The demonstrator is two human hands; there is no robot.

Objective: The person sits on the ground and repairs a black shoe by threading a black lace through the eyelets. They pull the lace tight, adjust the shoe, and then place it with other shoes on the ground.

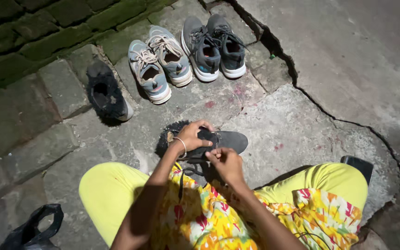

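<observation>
Right hand (228, 163) pinching the dark lace (187, 170); left hand (191, 135) gripping the dark fur-collared shoe (225, 140) at the tongue — on cracked stone paving (283, 120) just before the knees. Best kept steady, lace drawn taut and even. Beyond: lone matching shoe (107, 95), grey pair (159, 62), dark pair (215, 45) — near the brick edge.

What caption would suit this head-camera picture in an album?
Both hands, left hand and right hand, on a dark fur-lined shoe, pulling its lace.

bare stone right of dark shoe (218, 141), shoe pairs (186, 53) beyond
</observation>
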